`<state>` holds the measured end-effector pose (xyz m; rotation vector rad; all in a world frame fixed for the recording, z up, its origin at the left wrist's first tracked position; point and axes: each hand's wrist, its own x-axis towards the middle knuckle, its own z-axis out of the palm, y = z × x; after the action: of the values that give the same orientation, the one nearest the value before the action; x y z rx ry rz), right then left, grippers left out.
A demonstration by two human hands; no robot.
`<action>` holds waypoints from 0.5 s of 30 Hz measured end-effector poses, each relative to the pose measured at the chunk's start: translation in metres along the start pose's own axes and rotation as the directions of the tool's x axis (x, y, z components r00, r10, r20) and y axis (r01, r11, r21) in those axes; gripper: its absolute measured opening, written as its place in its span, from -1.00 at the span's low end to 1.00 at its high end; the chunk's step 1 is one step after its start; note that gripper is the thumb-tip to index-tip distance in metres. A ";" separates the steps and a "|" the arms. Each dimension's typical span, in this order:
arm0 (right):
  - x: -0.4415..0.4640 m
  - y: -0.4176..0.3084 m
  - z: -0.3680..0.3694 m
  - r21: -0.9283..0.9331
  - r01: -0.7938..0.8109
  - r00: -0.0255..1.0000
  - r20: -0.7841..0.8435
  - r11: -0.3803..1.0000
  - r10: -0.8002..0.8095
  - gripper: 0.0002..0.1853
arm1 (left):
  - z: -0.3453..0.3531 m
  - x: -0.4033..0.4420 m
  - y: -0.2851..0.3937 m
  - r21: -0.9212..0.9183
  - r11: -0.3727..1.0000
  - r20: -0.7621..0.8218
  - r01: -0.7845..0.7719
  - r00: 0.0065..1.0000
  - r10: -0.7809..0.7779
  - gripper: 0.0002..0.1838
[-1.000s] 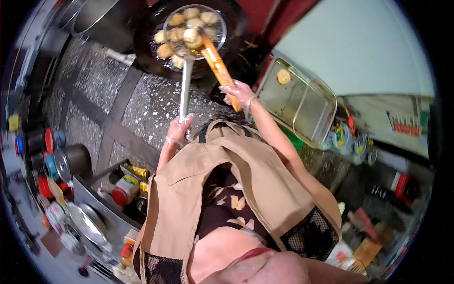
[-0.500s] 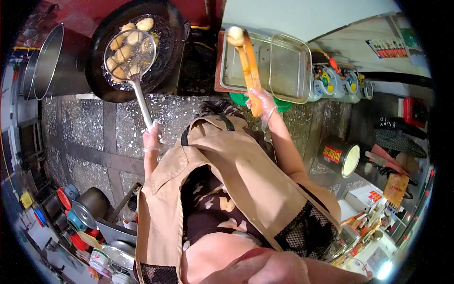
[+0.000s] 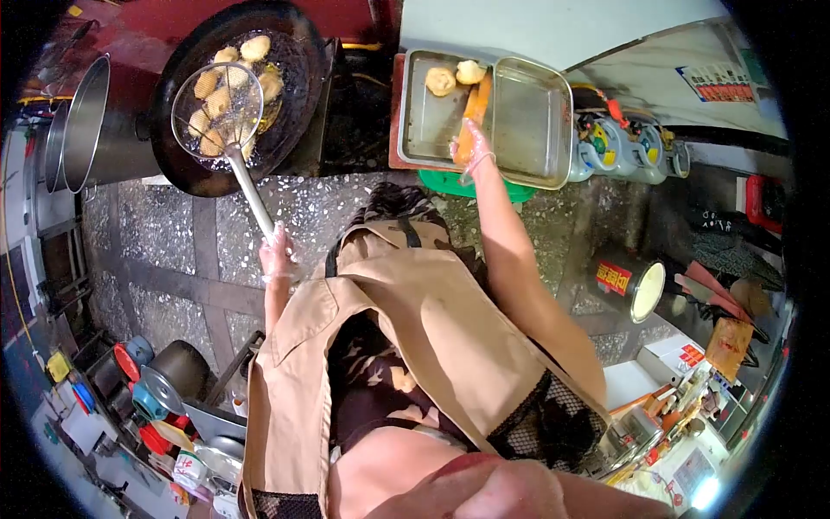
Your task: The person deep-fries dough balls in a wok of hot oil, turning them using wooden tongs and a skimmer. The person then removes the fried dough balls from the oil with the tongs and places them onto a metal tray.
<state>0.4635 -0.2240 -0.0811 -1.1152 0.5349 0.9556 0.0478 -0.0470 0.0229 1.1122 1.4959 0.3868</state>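
Observation:
My left hand [image 3: 277, 253], in a clear plastic glove, is closed around the metal handle of a wire skimmer [image 3: 218, 105]. The skimmer's mesh lies over a black wok [image 3: 298, 147], where several fried dough balls [image 3: 255, 48] sit in bubbling oil. In my right hand [image 3: 472, 147], also gloved, are wooden tongs [image 3: 477, 102] reaching into a metal tray [image 3: 422, 130]. Two fried pieces lie at the tray's far end: a flat round one [image 3: 440, 81] and a paler one [image 3: 469, 72] against the tong tips. Whether the tips still pinch it I cannot tell.
Beside the tray stands a second metal tray [image 3: 538, 130], with gas canisters [image 3: 609, 149] to its right. Tall metal pots [image 3: 85, 125] flank the wok on the left. A large tin [image 3: 629, 285] stands at right; cookware [image 3: 169, 389] crowds the lower left.
My right hand has moved the tongs right and down into the tray, bringing the pale ball from above its left corner to beside the flat piece. The skimmer has shifted slightly left.

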 end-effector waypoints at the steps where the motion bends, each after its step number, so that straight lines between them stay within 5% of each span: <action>1: -0.006 0.001 -0.003 0.003 -0.028 1.000 0.007 1.000 0.028 -0.57 | -0.001 0.002 -0.004 -0.020 1.000 0.002 -0.012 1.000 0.012 -0.64; 5: -0.051 0.025 -0.025 0.036 -0.101 0.995 -0.005 0.994 0.101 -0.61 | -0.001 -0.001 -0.011 -0.085 0.993 0.008 -0.077 0.997 0.078 -0.66; 7: -0.081 0.032 -0.028 0.043 -0.002 0.995 0.095 0.999 -0.002 -0.61 | 0.000 -0.012 -0.006 -0.082 0.996 -0.013 -0.040 0.999 0.039 -0.66; 15: -0.054 0.046 -0.017 0.014 -0.031 0.989 0.143 0.999 0.029 -0.64 | -0.005 -0.017 0.002 -0.044 0.999 -0.061 -0.013 0.998 0.010 -0.62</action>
<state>0.3982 -0.2537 -0.0688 -1.0182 0.4431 1.0465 0.0419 -0.0578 0.0351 1.0827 1.5274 0.4630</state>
